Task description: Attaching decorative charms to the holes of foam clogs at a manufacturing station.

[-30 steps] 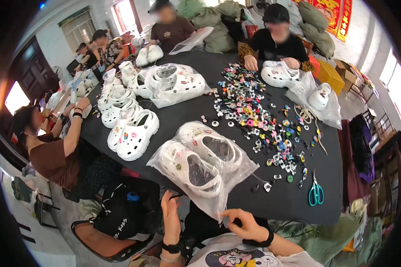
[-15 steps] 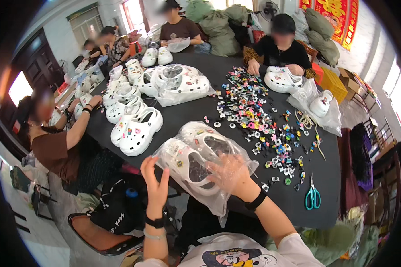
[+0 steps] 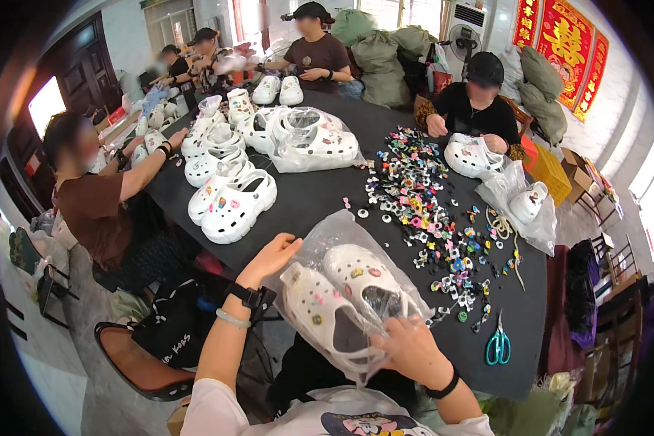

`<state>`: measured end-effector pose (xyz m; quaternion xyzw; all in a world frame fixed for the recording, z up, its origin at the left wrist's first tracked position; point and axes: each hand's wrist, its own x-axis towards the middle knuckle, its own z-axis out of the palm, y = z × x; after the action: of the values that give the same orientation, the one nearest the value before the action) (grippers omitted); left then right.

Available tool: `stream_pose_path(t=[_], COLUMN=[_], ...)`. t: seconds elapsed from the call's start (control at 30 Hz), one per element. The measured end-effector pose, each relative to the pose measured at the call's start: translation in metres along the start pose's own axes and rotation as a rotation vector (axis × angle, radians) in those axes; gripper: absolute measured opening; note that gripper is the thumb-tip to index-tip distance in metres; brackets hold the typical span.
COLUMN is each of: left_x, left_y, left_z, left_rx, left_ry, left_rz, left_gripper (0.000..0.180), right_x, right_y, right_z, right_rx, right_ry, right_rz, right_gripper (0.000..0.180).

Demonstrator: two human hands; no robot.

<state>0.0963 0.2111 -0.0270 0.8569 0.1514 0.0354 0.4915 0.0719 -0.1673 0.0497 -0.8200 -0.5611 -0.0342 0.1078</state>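
Observation:
A pair of white clogs (image 3: 361, 273) with small colourful charms lies inside a clear plastic bag (image 3: 327, 234) close in front of me, heels toward me. My left hand (image 3: 275, 256) is at the bag's far left edge, its fingers together on the film. At the heel end, my right hand (image 3: 413, 352) grips the bag, fingers curled over the plastic by the clogs' straps. Some of its fingertips are hidden by crinkled film. Both clogs are tilted above the near table edge.
Loose shoe charms (image 3: 421, 189) spread over the black table (image 3: 320, 200). Teal-handled scissors (image 3: 498, 341) lie on the right. More white clogs (image 3: 232, 207) stand to the left, some in a bag. Co-workers sit around the table; one handles a white clog (image 3: 472, 155) across from me.
The bagged clogs have turned and come nearer to me. My left hand has gone from spread fingers to the bag's far edge; my right hand has moved down to the heel end.

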Motion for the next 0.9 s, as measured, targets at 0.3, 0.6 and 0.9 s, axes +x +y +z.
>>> stream_pose_path(t=[0.3,0.6,0.9], left_x=[-0.006,-0.034,-0.157], left_y=[0.008,-0.048,-0.145], left_z=[0.022,-0.082,-0.155], left_rx=[-0.432,-0.67,-0.764], left_ry=[0.041,0.504,0.975], left_rz=[0.032,0.03,0.021], left_gripper=[0.021,0.022,0.025], right_x=[-0.044,-0.07,-0.056], right_y=[-0.002,0.011,0.03], right_z=[-0.02,-0.046,-0.042], right_rx=[0.06,0.248,0.612], right_ry=[-0.058,-0.05,0.105], right_rz=[0.102,0.098,0.159], right_gripper=[0.039,0.042,0.063])
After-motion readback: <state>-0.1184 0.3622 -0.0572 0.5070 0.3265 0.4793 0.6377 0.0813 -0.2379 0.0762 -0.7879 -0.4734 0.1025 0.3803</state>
